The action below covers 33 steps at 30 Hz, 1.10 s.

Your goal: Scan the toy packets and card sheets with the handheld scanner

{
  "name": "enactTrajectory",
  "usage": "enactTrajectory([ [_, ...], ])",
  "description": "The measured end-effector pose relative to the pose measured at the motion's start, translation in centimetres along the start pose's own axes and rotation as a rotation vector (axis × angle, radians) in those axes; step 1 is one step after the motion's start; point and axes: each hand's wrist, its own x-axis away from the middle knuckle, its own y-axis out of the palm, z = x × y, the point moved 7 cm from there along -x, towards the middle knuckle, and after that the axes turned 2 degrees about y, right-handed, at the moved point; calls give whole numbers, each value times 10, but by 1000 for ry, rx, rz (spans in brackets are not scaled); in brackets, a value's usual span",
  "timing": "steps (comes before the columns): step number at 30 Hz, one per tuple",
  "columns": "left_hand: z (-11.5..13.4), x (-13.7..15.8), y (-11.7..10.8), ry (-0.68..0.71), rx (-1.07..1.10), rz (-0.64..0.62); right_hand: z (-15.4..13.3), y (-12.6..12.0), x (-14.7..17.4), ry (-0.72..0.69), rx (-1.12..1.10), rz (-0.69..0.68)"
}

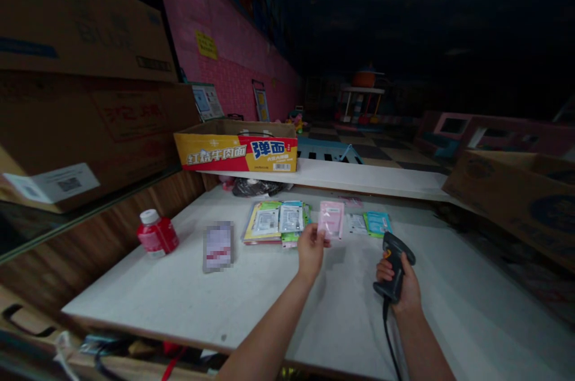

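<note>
My left hand (311, 249) grips a pink packet (332, 219) by its lower left corner and holds it upright over the table. My right hand (406, 285) is wrapped round the handle of a black barcode scanner (394, 267), whose cable runs down toward me. Left of the pink packet lie stacked flat packets (265, 222), yellow, green and white with printed labels. A blue and green packet (377, 223) lies just beyond the scanner's head, with a silvery packet (357, 224) beside it.
A red bottle with a white cap (157, 234) and a blurred-out phone-like slab (218, 247) stand at left on the white table (179, 291). A noodle carton (238, 150) sits on the rear ledge. Big cardboard boxes (90, 117) rise at left; another box (516, 195) is at right.
</note>
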Motion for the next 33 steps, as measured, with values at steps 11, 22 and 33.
enactTrajectory([
  [11,62,-63,-174,-144,-856,449,4,2,5,30,-126,52],
  [22,68,-50,-154,48,-1398,227,5,-1,5,37,-134,72],
  [33,80,-42,-115,309,-1362,98,3,2,1,23,-154,48],
])
